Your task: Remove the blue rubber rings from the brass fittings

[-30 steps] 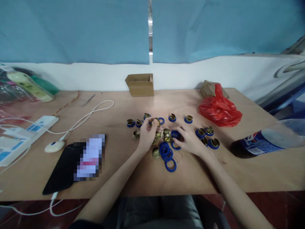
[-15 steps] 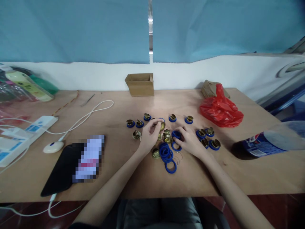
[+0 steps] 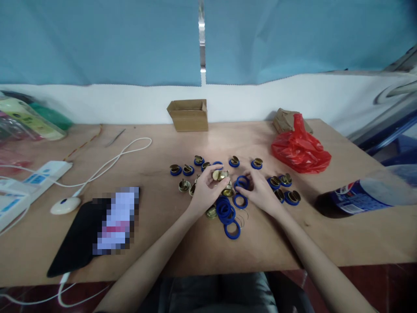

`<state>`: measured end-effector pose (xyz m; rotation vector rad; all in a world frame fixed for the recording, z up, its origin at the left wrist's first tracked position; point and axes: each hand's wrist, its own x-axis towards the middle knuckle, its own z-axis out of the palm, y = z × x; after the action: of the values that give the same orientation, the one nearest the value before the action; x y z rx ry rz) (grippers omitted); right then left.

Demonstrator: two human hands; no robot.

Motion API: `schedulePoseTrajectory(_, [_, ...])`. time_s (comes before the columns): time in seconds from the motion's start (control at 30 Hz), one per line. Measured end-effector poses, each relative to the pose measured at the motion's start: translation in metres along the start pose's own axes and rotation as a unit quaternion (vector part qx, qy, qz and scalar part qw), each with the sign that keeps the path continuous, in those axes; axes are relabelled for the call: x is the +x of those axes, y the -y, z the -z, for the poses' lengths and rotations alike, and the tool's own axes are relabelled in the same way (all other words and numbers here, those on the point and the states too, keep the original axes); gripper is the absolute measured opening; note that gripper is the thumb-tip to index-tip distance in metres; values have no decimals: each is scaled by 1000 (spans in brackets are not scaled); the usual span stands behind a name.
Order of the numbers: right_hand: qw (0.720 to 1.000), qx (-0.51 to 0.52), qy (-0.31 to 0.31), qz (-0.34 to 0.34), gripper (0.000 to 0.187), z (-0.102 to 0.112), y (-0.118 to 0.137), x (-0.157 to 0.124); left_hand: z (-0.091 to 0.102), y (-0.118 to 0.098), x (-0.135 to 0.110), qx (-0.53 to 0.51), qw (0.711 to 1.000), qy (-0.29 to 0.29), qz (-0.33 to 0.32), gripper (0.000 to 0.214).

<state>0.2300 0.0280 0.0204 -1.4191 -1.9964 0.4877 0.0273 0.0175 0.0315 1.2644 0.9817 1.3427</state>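
Note:
My left hand (image 3: 206, 191) pinches a round brass-coloured metal fitting (image 3: 220, 174) between thumb and fingers, its flat tab side showing. To the right, my right hand (image 3: 260, 194) has thumb and fingertips closed on a blue ring (image 3: 241, 178) at the edge of the parts. Just below lies another blue ring (image 3: 240, 201). A pile of loose blue rings (image 3: 224, 208) is between my forearms, beside thin wire loops (image 3: 243, 215). Bare brass fittings (image 3: 184, 186) lie around my left hand. Several fittings seated in blue rings (image 3: 256, 163) stand behind and to the right.
An open cardboard box (image 3: 190, 121) stands against the wall. At right are a red plastic bag (image 3: 301, 150) and a cola bottle (image 3: 355, 198) lying on its side. A phone (image 3: 119, 221), a black device (image 3: 73, 239), white cable (image 3: 110, 161) and power strip (image 3: 48, 171) occupy the left.
The fitting in my left hand has been turned, so its tab side now shows. My right fingers have closed in on the blue ring. The view has shifted slightly.

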Motion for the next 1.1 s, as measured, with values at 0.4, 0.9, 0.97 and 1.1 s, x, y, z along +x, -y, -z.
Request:
schedulePoseTrajectory(0.4, [982,121,-105,97,40,-8,40,-15,0,11,-4,51,998,6,-47,31])
schedulePoseTrajectory(0.9, [978,79,-126,143,35,-10,51,-19,-1,17,-4,44,996,53,-53,33])
schedulePoseTrajectory(0.97, [977,84,-131,147,36,-9,51,-19,-2,19,-4,46,995,61,-59,30])
schedulePoseTrajectory(1.1, [977,87,-129,148,38,-11,50,-18,-3,20,-5,60,993,75,-66,26])
